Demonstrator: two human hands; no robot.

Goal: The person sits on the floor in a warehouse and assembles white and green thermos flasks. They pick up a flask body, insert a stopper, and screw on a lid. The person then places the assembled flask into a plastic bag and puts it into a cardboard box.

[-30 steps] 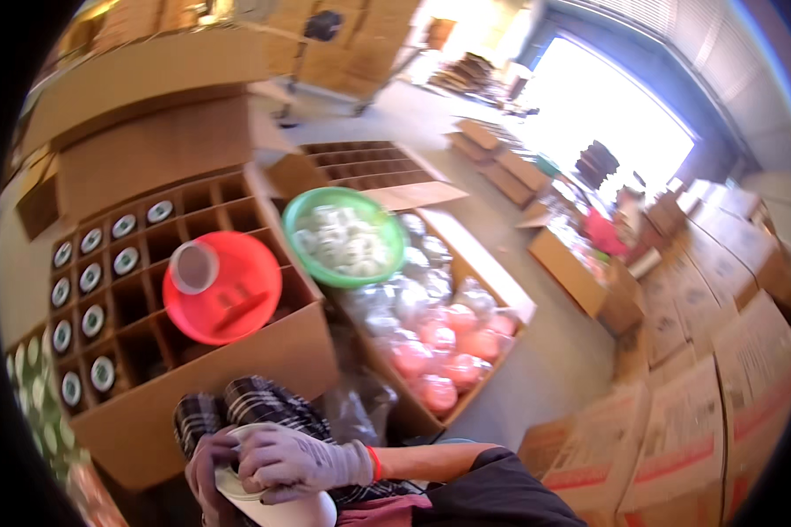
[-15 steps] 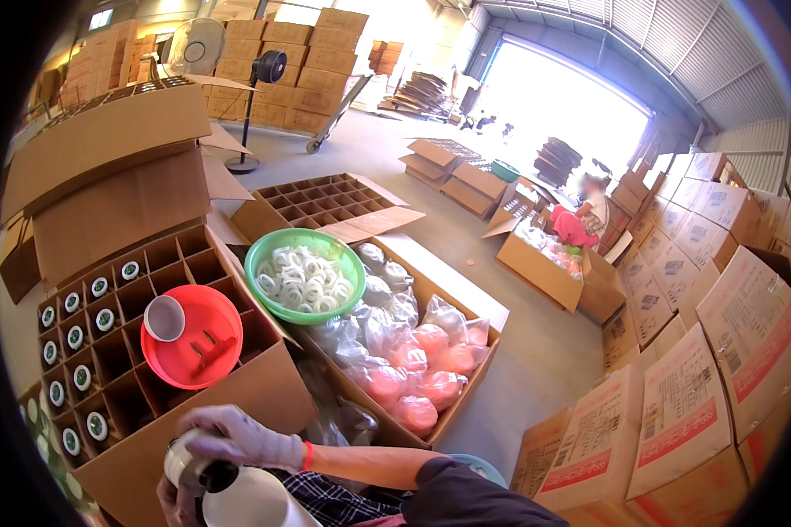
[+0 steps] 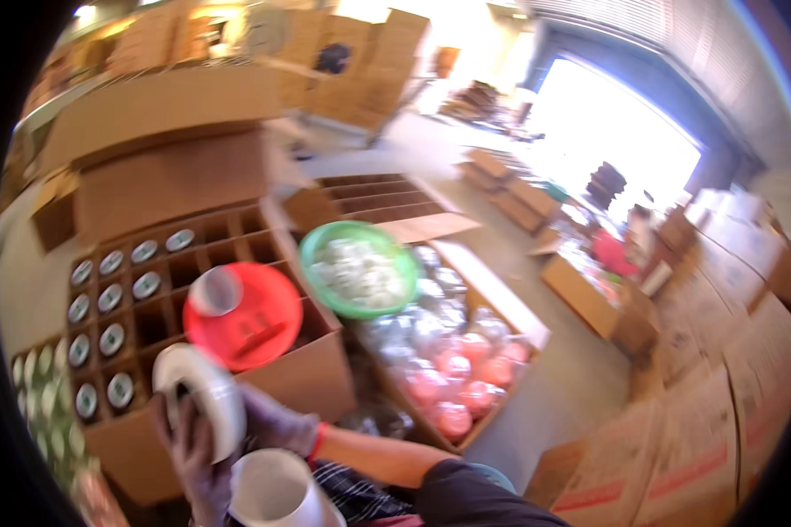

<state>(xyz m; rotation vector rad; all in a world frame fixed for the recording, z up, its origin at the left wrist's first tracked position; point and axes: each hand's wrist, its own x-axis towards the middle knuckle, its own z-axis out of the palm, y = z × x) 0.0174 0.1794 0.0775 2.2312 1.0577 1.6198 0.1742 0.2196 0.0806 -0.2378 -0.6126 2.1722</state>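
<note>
Head: hands [image 3: 190,452], blurred carton lettering [image 3: 589,497]

The ring [image 3: 224,408] is looking smooth, the gloves [image 3: 193,461] are showing matt cloth, the bags [image 3: 451,420] glossy plastic, and the box [image 3: 312,369] matt cardboard.

On my right grip [image 3: 272,422] I am wearing a pale, greyish-mauve glove [image 3: 292,430], its cuff reaching the wrist. A similar glove [image 3: 195,474] is covering my left grip [image 3: 187,448], looking darker and more purple in the shade. A narrow, bright red band [image 3: 319,439] is circling my right wrist — just at the glove's edge. Beyond it my forearm [image 3: 382,458] is going bare up to a loose, near-black sleeve [image 3: 483,499]. Lower down I am wearing dark checked cloth [image 3: 360,488], pale lines crossing it, and a strip of dusty pink fabric [image 3: 400,521] is showing beside it. Blur is softening the gloves' texture.
</note>
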